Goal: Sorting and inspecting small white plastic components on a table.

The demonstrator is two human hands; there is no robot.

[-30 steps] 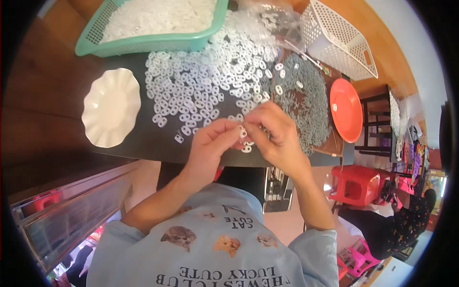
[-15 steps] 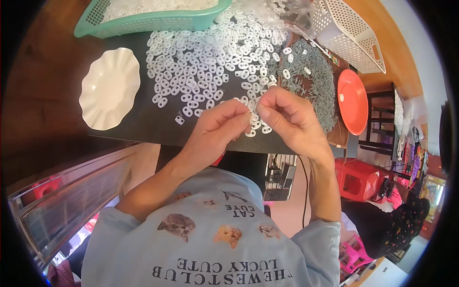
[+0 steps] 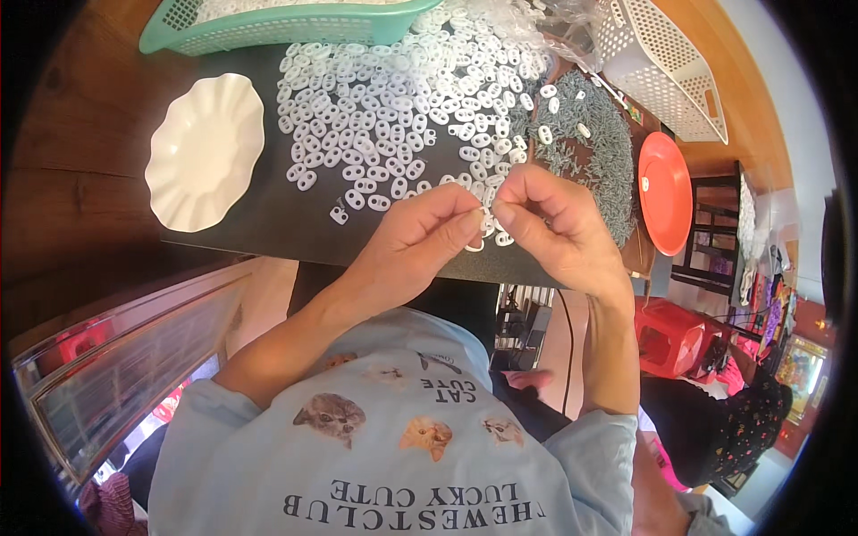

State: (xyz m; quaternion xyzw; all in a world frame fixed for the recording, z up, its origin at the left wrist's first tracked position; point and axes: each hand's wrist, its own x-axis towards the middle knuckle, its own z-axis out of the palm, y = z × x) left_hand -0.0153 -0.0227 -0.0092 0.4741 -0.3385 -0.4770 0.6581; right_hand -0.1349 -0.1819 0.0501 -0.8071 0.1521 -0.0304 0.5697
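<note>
Both my hands meet at the near edge of the dark table. My left hand [image 3: 424,234] is closed in a pinch, thumb against forefinger. My right hand [image 3: 565,230] pinches too, its fingertips almost touching the left ones. Whatever sits between the fingertips is too small and covered to make out. Just beyond them spread many small white oval plastic pieces [image 3: 366,134] with two holes each. A heap of small grey screw-like pieces [image 3: 603,161] lies beyond my right hand. One white piece [image 3: 339,215] with a grey pin in it lies apart, left of my left hand.
A white wavy-edged dish [image 3: 206,152] stands at the left. A green basket [image 3: 295,29] with white pieces is at the far side. On the right are a white perforated basket [image 3: 657,71], clear plastic wrap [image 3: 567,22] and a red plate [image 3: 666,201] holding one white piece.
The view has shifted slightly. My hands stay pinched together, the right fingertips a little lower. At the lower right, part of another person's arm has come into sight.
</note>
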